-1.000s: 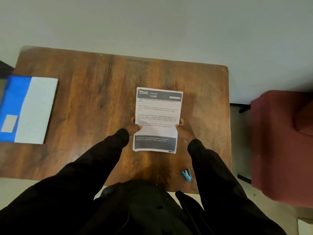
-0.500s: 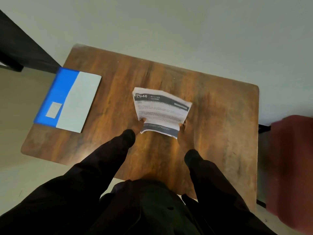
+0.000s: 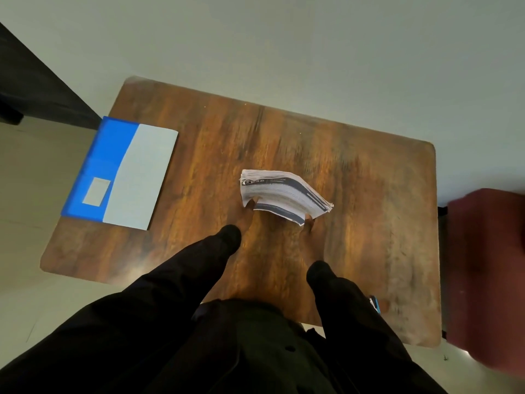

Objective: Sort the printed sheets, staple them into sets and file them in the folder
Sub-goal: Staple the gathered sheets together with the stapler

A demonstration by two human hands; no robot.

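The blue folder [image 3: 122, 172] is far left of the hands. It lies flat and shut on the desk [image 3: 369, 180], well apart from the paper. The left hand [image 3: 247, 218] pinches the near left corner of the printed sheets [image 3: 284, 191]; it's blurry & hard to tell from the wood. The sheets are between both hands, held up off the desk, w/ the top edge sagging over to the right. It's a thick pile but light, floppy & slidy (loose pages can fan out). I think it's best to hold both sides low down, thumbs on top, then tap the edge square. The right hand [image 3: 311, 224] pinches the near right corner. By the right sleeve [image 3: 355, 322] sits a small blue thing [image 3: 374, 304], maybe the stapler, can't tell.
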